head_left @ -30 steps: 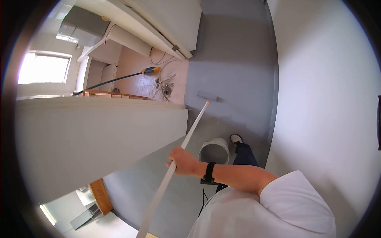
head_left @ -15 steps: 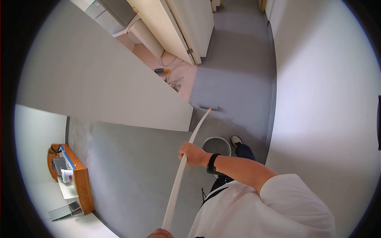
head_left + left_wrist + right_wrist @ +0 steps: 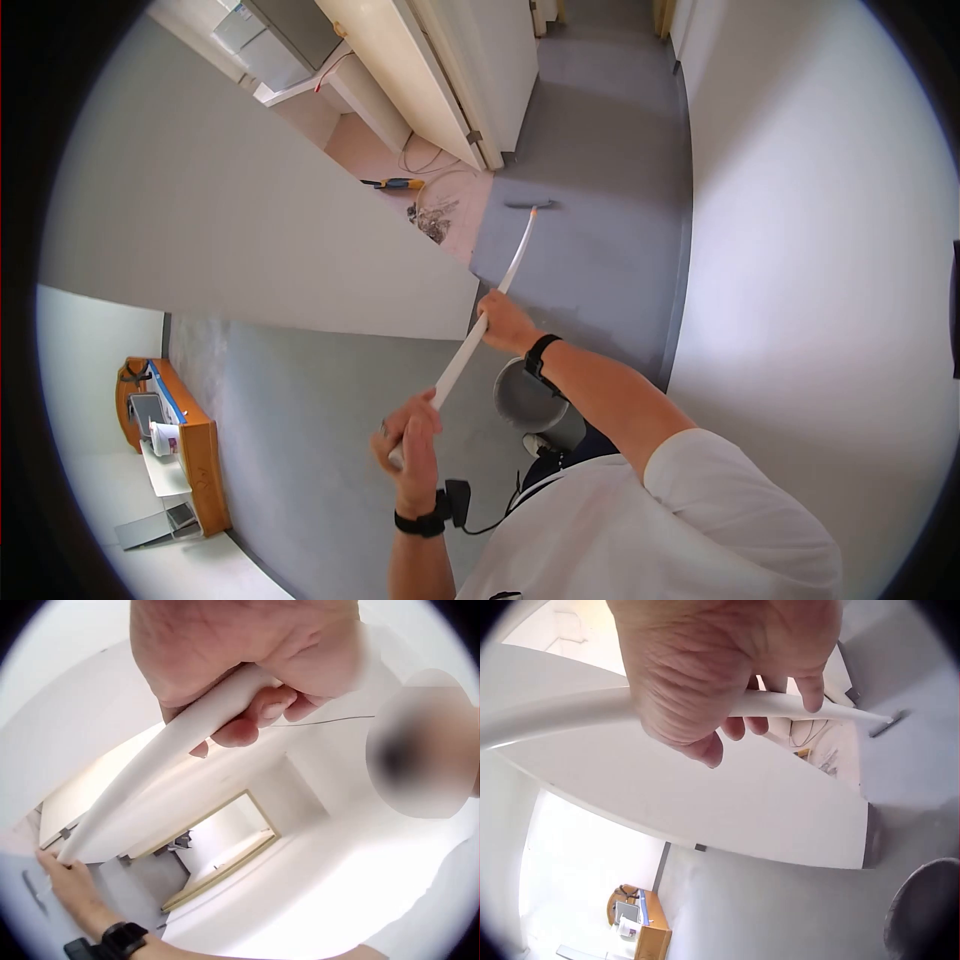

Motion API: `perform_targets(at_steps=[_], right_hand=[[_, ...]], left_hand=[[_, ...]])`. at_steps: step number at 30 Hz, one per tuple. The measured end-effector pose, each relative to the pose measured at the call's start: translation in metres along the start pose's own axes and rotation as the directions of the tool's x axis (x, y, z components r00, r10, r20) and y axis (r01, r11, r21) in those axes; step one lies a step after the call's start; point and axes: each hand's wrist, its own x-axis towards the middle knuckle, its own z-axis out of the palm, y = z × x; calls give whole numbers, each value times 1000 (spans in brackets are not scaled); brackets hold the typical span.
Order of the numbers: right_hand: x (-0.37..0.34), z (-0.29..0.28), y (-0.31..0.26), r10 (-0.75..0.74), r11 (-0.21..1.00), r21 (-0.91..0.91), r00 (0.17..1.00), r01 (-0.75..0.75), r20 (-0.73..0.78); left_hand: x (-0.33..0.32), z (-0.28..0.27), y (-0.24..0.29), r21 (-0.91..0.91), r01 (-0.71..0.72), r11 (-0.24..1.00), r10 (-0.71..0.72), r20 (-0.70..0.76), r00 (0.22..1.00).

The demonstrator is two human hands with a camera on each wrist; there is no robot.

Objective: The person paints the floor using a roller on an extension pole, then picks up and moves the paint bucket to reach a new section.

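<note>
A long white pole [image 3: 462, 366] runs up the head view to a grey paint roller [image 3: 528, 205] on the grey floor. My right hand [image 3: 506, 322] grips the pole partway along, its fingers wrapped round it in the right wrist view. Lower down, my left hand [image 3: 410, 442] holds the pole near its bottom end; curled fingertips [image 3: 238, 733] show under it in the left wrist view. Beneath my right forearm stands a bucket [image 3: 530, 396] with a grey inside, partly hidden by the arm.
A white wall [image 3: 800, 250] bounds the right side. A partition [image 3: 270, 240] juts in from the left, its corner close to the pole. Beyond it a doorway shows a pinkish floor with debris [image 3: 434, 218]. Wooden furniture [image 3: 195, 460] stands far left. My shoe [image 3: 537, 443] is beside the bucket.
The roller drew nearer, then slid forward up the floor. My right hand moved forward with the pole, and my left hand came into view. The head view turned, showing more of the left room.
</note>
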Motion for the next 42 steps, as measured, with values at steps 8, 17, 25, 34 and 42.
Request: perform_targets(at_steps=[8,17,25,34,42], right_hand=[[63,-85,122,-12,999,-50,983,22,181],[48,-119,79,-83,997,45,858,70,507],[107,-162,136,-8,985,-148,893,83,451],[144,-235,133,-85,982,-160,991,101,102],[6,-228,4,53,991,-130,993,-39,108]], left_hand=[[43,124,7,497,171,851,-102,-163,981],[70,131,100,-192,-17,981,17,2,1000],[75,120,32,-149,-49,988,22,-180,983],[131,256,11,94,-45,995,43,27,999],[9,190,117,189,13,982,-5,-47,999]])
